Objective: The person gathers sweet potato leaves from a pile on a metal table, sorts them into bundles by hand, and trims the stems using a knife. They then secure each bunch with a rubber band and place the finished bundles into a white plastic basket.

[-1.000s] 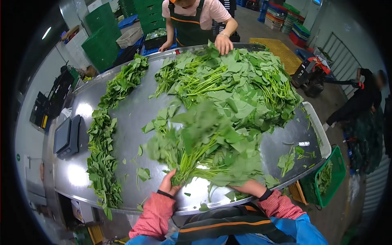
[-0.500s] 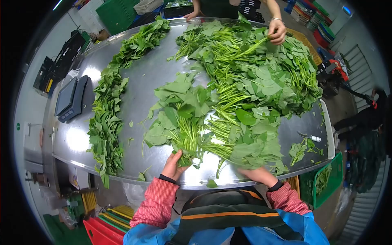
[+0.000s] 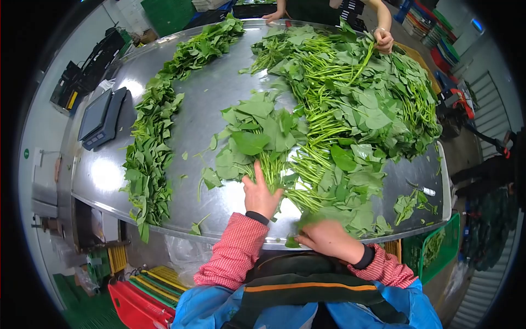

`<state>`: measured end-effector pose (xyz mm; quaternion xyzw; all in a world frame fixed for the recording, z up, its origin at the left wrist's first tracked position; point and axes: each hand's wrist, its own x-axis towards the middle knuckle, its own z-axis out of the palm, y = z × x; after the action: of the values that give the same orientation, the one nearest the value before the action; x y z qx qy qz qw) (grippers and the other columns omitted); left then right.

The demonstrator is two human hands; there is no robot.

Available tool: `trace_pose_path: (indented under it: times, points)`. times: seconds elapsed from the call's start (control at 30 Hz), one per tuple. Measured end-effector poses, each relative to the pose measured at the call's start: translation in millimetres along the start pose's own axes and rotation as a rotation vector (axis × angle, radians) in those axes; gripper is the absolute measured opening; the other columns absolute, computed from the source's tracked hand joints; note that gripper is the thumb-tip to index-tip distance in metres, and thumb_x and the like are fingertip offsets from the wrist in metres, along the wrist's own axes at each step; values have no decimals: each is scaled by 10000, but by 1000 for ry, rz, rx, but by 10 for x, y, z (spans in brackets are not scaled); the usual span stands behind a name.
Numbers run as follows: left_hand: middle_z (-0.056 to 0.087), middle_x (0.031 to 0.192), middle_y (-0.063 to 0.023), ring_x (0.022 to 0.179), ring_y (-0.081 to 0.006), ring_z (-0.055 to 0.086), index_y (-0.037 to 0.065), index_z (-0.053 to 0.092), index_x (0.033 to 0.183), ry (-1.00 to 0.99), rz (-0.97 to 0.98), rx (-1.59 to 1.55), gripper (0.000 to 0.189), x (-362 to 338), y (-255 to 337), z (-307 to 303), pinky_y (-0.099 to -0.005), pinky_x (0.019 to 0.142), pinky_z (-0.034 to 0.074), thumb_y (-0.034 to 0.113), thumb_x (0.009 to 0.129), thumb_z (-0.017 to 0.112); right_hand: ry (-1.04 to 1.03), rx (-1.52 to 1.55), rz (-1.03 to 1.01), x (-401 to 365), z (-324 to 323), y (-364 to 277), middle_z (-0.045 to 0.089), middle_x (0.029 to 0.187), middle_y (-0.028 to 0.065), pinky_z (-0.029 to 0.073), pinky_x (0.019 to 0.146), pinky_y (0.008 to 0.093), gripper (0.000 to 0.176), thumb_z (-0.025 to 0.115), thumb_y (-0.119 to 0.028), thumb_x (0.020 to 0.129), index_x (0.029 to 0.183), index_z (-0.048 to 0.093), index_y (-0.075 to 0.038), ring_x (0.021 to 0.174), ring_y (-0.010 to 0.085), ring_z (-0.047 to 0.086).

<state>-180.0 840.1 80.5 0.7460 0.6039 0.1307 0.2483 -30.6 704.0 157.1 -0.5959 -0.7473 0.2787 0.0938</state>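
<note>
A bunch of leafy green stems (image 3: pixel 257 137) lies on the metal table (image 3: pixel 208 109) in the middle. My left hand (image 3: pixel 261 196) reaches onto the lower stems of this bunch, its fingers apart and pointing away from me. Near the table's front edge, my right hand (image 3: pixel 329 238) is beside the lower end of the large leafy heap (image 3: pixel 323 109). Its fingers are partly blurred and curled toward some leaves, and what they hold is unclear. Across the table, a co-worker's hand (image 3: pixel 383 41) pinches a stem above the heap.
A long row of greens (image 3: pixel 150 142) runs down the left side, next to a scale (image 3: pixel 102 118). On the right lie a white-handled tool (image 3: pixel 428 191) and a few loose leaves (image 3: pixel 405 205). Green (image 3: pixel 452 241) and red (image 3: pixel 123 307) crates stand below the table's front edge.
My left hand has moved up and right from the stem ends onto the stems. My right hand has drawn left, out from under the leaves. The co-worker's hand has shifted with its stem.
</note>
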Motion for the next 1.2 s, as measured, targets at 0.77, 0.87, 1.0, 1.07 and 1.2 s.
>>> trace_pose_path:
  times: [0.77, 0.87, 1.0, 1.07, 1.2]
  points:
    - [567, 1216, -144, 1095, -315, 544, 28, 482, 1276, -164, -522, -2029, 558, -381, -1281, -337, -477, 972, 407, 464, 937, 408, -143, 654, 96, 703, -337, -222, 603, 608, 107, 450, 523, 332, 332, 605, -265, 883, 1101, 574, -15, 538, 252, 601]
    - [541, 1228, -177, 1106, -290, 538, -26, 368, 1342, -31, -513, -1719, 646, -387, -1323, -372, -428, 973, 409, 457, 928, 477, -212, 714, 104, 950, -183, -253, 639, 676, 58, 477, 537, 291, 332, 578, -250, 912, 1155, 552, -25, 542, 134, 607]
    - [460, 1291, -285, 1173, -308, 500, -69, 179, 1418, 266, -318, -772, 937, -318, -1154, -568, -388, 985, 394, 339, 780, 730, -149, 465, 1, 1124, 22, -260, 640, 699, 105, 474, 553, 343, 354, 587, -286, 896, 1114, 570, -7, 577, 225, 613]
    - [457, 1282, -301, 1174, -342, 495, -62, 168, 1426, 363, -120, -501, 1040, -269, -938, -560, -390, 977, 401, 347, 702, 791, -162, 441, -44, 1129, 147, -265, 641, 708, 117, 475, 566, 366, 358, 589, -298, 889, 1099, 577, -8, 602, 267, 614]
    - [511, 1151, -298, 1077, -403, 523, -56, 185, 1427, 237, -224, -145, 1023, -180, -926, -340, -413, 922, 431, 217, 649, 790, -147, 302, -109, 1104, 287, -242, 642, 705, 116, 470, 574, 382, 361, 604, -311, 876, 1088, 589, -19, 621, 292, 610]
